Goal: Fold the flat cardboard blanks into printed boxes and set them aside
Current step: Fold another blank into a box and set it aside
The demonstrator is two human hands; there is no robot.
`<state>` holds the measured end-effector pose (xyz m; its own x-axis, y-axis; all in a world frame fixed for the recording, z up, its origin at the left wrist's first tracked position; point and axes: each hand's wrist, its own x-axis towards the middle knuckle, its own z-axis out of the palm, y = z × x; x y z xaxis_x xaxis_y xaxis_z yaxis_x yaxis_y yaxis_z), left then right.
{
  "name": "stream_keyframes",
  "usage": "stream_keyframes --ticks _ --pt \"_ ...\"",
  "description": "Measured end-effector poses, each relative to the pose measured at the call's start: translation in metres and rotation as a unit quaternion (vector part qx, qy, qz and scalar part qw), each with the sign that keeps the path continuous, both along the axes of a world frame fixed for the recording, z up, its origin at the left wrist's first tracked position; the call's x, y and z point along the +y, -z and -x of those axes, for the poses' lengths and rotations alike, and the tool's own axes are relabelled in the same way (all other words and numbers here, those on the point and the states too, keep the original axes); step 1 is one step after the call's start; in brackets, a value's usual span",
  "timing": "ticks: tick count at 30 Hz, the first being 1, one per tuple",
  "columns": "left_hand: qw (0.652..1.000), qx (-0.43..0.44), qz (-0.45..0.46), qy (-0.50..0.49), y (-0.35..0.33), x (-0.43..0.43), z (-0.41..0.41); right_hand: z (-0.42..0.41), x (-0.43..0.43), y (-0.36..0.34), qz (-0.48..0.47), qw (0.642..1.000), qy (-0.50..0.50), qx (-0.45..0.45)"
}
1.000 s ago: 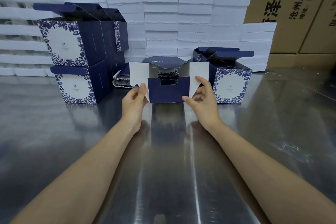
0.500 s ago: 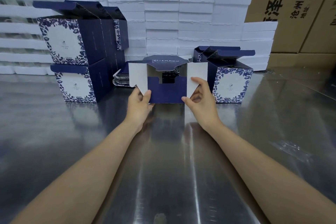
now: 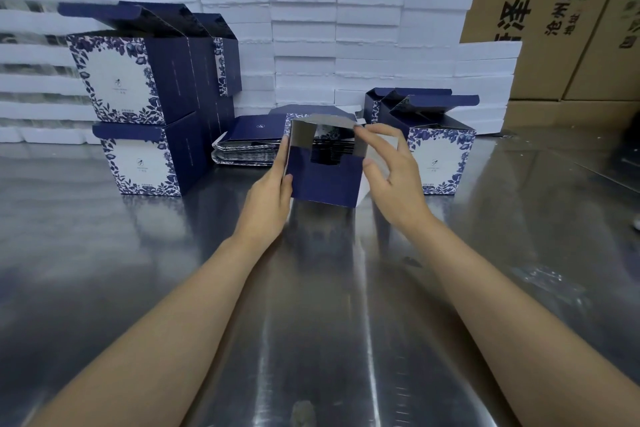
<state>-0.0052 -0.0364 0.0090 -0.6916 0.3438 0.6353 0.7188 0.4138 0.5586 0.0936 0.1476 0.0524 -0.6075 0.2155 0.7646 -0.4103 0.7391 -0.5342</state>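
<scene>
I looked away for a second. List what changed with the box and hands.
The two white side flaps of the half-folded box have swung inward. The left hand grips its left edge; the right hand shifted up to the top right corner. The finished boxes and flat blanks stayed put.

Right hand (image 3: 388, 173) is motion-blurred; fingertip contact with the half-folded box (image 3: 325, 177) can't be resolved. Its palm covers the box's right side flap. Left hand (image 3: 273, 194) hides the box's left edge. Box blocks the right part of the flat blank stack (image 3: 249, 149) behind it; blank count unreadable. Small print and logo on the folded boxes at left (image 3: 138, 135) too small to read. Folded boxes at right (image 3: 436, 146): lower left corner of the front one is behind the right hand, rear ones mostly hidden. Brown cartons (image 3: 554, 17) cut off by top and right edges, lettering partial. White foam slabs (image 3: 41, 55) at far left blurred, cropped by the frame. Both forearms run out of the bottom edge.
</scene>
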Motion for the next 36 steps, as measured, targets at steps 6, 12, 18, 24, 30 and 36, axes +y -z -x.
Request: stream_keyframes --ticks 6,12,18,24,30,36 --pt "0.993 -0.023 0.023 0.112 -0.004 -0.005 -0.004 -0.012 0.004 -0.018 0.084 0.99 -0.107 -0.027" --pt "0.994 0.018 0.044 0.095 -0.003 -0.008 0.0 -0.018 0.009 -0.023 0.134 0.972 -0.173 -0.081" --pt "0.987 0.13 0.078 0.06 -0.006 -0.003 -0.008 -0.022 -0.001 -0.026 -0.211 0.974 0.068 -0.044" --pt "0.982 0.149 0.116 0.001 -0.007 -0.005 -0.009 -0.024 0.0 -0.026 -0.075 0.995 -0.063 -0.032" --pt "0.977 0.161 0.139 -0.009 -0.008 -0.005 -0.011 -0.02 0.002 -0.023 0.038 0.995 -0.084 -0.024" --pt "0.977 0.168 0.13 -0.005 -0.008 0.001 -0.015 -0.011 0.012 -0.009 -0.177 0.978 0.112 0.02"
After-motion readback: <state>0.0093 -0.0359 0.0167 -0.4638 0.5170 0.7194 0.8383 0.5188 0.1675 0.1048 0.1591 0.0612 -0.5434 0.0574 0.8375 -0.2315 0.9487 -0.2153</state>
